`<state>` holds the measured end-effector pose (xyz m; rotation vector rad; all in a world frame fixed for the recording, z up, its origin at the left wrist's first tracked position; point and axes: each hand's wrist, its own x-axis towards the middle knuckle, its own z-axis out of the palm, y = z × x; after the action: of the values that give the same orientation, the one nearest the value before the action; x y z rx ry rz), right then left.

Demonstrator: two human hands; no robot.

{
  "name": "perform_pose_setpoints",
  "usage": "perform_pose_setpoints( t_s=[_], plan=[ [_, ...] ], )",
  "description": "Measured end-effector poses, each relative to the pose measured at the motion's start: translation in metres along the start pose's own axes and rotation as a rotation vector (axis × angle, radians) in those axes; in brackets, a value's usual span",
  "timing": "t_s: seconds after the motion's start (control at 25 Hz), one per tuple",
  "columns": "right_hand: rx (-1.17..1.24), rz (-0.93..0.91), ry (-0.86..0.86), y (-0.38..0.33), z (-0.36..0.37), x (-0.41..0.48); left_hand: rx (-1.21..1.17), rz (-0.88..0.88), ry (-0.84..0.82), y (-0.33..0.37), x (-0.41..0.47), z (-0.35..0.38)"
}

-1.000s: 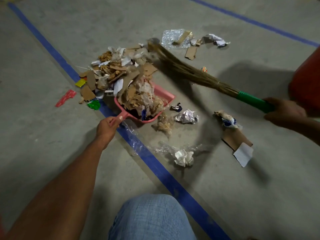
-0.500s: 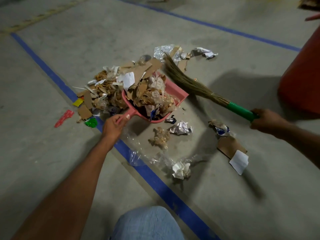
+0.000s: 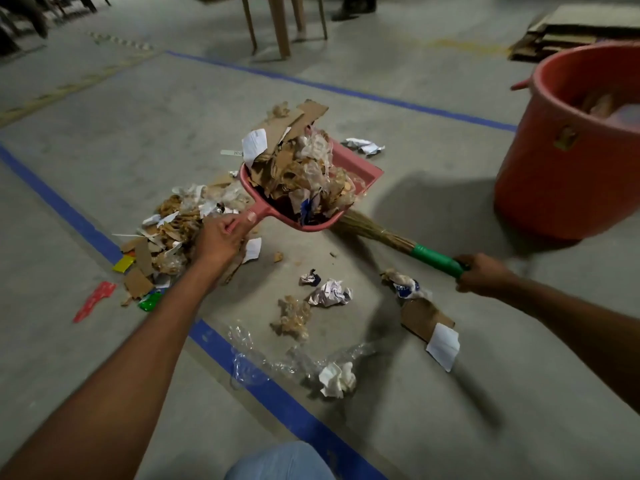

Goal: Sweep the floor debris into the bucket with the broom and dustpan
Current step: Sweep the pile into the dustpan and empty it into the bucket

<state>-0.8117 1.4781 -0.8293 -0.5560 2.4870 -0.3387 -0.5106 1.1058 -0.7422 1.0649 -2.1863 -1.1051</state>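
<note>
Dustpan, pink, piled high with cardboard and paper bits, up off the floor. Handle gripped in the left hand, fingers curled round it. Broom low under the pan, green grip held in the right hand. Red bucket well apart on the right. More scraps on the floor by the blue line.

We hold the dustpan in our left hand, with scraps heaped inside it. The floor pile lies left of that hand. The broom, in our right hand, runs leftward, its bristles partly hidden behind the dustpan. The bucket stands at the far right. Crumpled paper lies between our arms.
</note>
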Motion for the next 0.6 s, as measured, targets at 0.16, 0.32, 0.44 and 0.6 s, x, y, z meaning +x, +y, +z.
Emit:
perform_pose_setpoints(
  t_s=[0.16,0.32,0.44,0.6],
  plan=[
    [0.030,0.011,-0.049,0.000,-0.011,-0.010,0.006,0.110,-0.042,0.062,0.015,0.018],
    [0.003,-0.017,-0.015,-0.003,-0.031,-0.019,-0.017,0.179,-0.122,0.111,0.023,0.049],
    [0.007,-0.009,-0.005,0.007,-0.042,-0.025,-0.096,0.213,-0.200,0.148,0.027,0.084],
    [0.037,0.010,-0.028,0.022,-0.058,-0.035,-0.152,0.251,-0.293,0.201,0.027,0.129]
  ],
)
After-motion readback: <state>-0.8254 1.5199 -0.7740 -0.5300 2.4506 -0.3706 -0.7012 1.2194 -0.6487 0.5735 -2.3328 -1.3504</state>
